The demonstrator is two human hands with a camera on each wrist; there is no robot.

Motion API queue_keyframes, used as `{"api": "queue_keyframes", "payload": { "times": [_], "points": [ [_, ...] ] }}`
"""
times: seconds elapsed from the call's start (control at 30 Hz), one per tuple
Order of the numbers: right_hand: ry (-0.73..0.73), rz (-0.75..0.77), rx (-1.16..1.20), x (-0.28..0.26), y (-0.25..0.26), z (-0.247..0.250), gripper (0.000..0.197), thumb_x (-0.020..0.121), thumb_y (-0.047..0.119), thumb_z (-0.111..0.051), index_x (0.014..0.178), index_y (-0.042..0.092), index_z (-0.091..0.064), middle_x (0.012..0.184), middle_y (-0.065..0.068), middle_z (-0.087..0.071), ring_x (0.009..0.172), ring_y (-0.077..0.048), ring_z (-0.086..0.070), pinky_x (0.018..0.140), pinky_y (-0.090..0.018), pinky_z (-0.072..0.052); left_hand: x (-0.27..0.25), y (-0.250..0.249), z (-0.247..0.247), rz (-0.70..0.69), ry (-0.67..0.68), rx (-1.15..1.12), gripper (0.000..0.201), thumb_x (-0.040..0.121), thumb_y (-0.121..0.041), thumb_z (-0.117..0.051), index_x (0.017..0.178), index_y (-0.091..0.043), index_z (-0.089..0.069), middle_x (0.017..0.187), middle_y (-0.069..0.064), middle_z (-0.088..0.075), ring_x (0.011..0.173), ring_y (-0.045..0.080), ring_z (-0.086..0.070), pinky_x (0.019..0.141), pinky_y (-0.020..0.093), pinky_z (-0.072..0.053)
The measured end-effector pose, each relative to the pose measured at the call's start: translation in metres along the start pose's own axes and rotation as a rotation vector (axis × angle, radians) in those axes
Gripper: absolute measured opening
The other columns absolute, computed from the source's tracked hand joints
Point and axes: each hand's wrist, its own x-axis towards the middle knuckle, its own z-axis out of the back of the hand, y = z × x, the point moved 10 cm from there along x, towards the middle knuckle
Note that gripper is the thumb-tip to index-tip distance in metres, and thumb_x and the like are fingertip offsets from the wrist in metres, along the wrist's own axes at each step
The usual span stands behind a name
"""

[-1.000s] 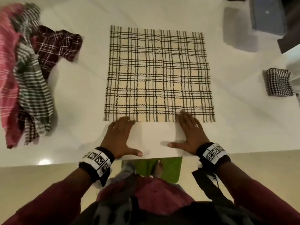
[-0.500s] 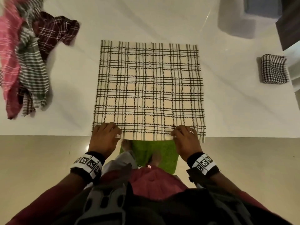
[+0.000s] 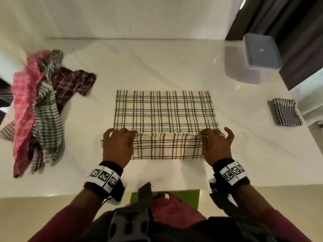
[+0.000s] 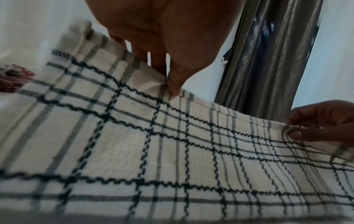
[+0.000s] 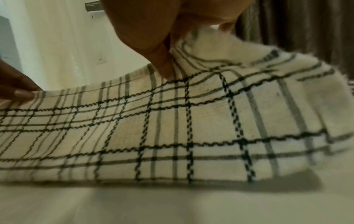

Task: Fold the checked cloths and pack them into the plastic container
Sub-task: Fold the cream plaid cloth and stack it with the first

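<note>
A cream cloth with black checks (image 3: 164,110) lies on the white table (image 3: 157,63), its near edge lifted and turned over toward the far side. My left hand (image 3: 118,145) pinches the left near corner of the cream cloth (image 4: 134,151) between thumb and fingers. My right hand (image 3: 215,144) pinches the right near corner of the cream cloth (image 5: 172,128). The raised flap hangs between the two hands above the flat part. A clear plastic container (image 3: 251,65) with a blue lid stands at the far right.
A heap of unfolded checked cloths (image 3: 36,109), pink, green and maroon, lies at the left. A small folded black-and-white checked cloth (image 3: 286,112) sits at the right edge. A dark curtain (image 3: 288,32) hangs behind the container. The table's near edge is just below my wrists.
Both hands went from lying flat at the cloth's near edge to pinching its near corners. They have lifted that edge and carried it away from me over the cloth.
</note>
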Motion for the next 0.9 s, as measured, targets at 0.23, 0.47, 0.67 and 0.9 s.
{"api": "queue_keyframes", "payload": {
  "times": [0.23, 0.47, 0.67, 0.9],
  "points": [
    [0.122, -0.081, -0.166, 0.101, -0.009, -0.024, 0.041, 0.063, -0.003, -0.058, 0.092, 0.023, -0.071, 0.092, 0.0, -0.063, 0.093, -0.025, -0.061, 0.107, -0.043, -0.006, 0.11, 0.015, -0.026, 0.044, 0.147, -0.059, 0.025, 0.094, -0.018, -0.051, 0.112, -0.023, -0.068, 0.094, 0.006, -0.059, 0.095, 0.033, -0.057, 0.08, 0.04, -0.031],
    [0.209, -0.096, -0.232, 0.171, -0.01, -0.05, 0.042, 0.07, 0.001, -0.054, 0.101, 0.024, -0.068, 0.099, 0.001, -0.062, 0.101, -0.022, -0.058, 0.108, -0.041, 0.001, 0.173, 0.038, -0.062, 0.097, 0.242, -0.049, 0.028, 0.098, -0.028, -0.043, 0.116, -0.029, -0.065, 0.102, 0.003, -0.06, 0.101, 0.029, -0.054, 0.087, 0.041, -0.026],
    [0.276, -0.094, -0.277, 0.219, -0.014, -0.088, 0.045, 0.065, -0.003, -0.054, 0.098, 0.024, -0.068, 0.096, 0.001, -0.06, 0.103, -0.025, -0.054, 0.101, -0.04, -0.006, 0.206, 0.063, -0.094, 0.173, 0.282, -0.125, 0.028, 0.098, -0.028, -0.045, 0.116, -0.027, -0.067, 0.098, 0.004, -0.058, 0.103, 0.029, -0.052, 0.088, 0.039, -0.023],
    [0.37, -0.106, -0.272, 0.24, -0.024, -0.138, 0.052, 0.067, -0.002, -0.051, 0.111, 0.021, -0.064, 0.105, -0.002, -0.059, 0.115, -0.029, -0.046, 0.102, -0.041, -0.006, 0.229, 0.082, -0.129, 0.228, 0.326, -0.147, 0.021, 0.094, -0.03, -0.052, 0.107, -0.029, -0.068, 0.103, 0.002, -0.06, 0.108, 0.027, -0.052, 0.091, 0.039, -0.022]
  ]
}}
